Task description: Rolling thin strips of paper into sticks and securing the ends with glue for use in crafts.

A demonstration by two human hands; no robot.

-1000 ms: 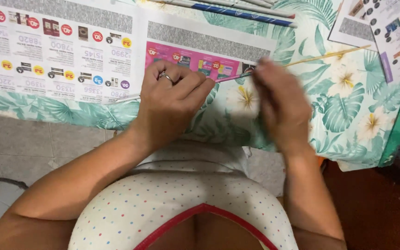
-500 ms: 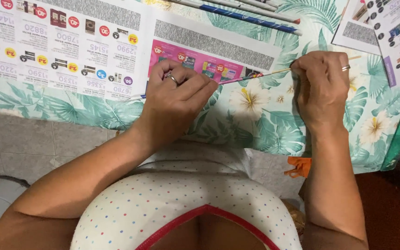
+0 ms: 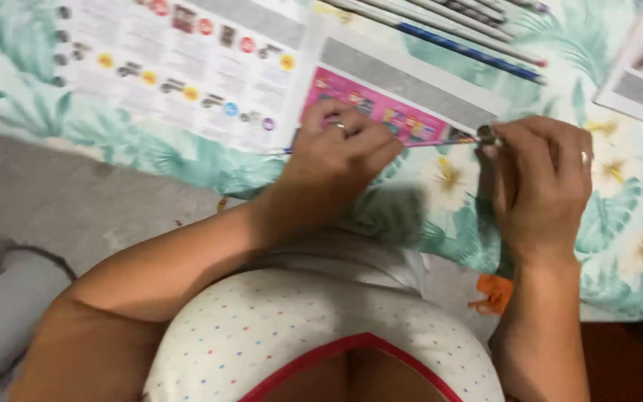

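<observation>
My left hand (image 3: 340, 152) and right hand (image 3: 541, 182) pinch a thin rolled paper stick (image 3: 440, 141), lying level between them at centre frame.

We are looking down at our left hand (image 3: 340, 152), which is curling over a thin rolled paper stick (image 3: 440, 141) and pinching it. Our right hand (image 3: 541, 182) is gripping the stick's other end between fingertips. Both hands are hovering over a floral cloth (image 3: 440, 201) carrying a printed pink leaflet (image 3: 381, 112), a white catalogue sheet (image 3: 187, 67) and more rolled paper sticks (image 3: 470, 48).
</observation>
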